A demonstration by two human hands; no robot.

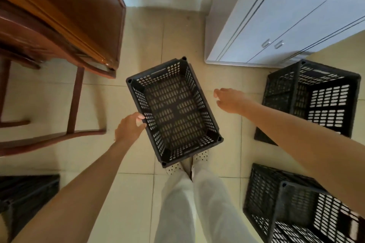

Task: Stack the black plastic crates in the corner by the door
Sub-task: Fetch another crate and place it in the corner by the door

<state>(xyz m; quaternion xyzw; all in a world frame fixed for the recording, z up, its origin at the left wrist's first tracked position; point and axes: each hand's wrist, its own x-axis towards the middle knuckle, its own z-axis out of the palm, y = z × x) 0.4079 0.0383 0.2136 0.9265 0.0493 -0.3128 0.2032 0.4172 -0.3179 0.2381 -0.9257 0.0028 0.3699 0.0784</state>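
A black perforated plastic crate (173, 110) lies open side up in the middle, above my feet. My left hand (129, 127) grips its left rim, fingers curled over the edge. My right hand (230, 99) hovers open just right of the crate, apart from it. Another black crate (314, 100) stands at the right by the cabinet. A third black crate (292, 207) is at the lower right, partly behind my right forearm. A fourth dark crate (25, 195) sits at the lower left edge, blurred.
A brown wooden door (79, 12) and a wooden chair (39, 65) fill the upper left. A white cabinet (276, 29) stands at the upper right. Beige floor tiles (166, 33) run between door and cabinet to the white wall.
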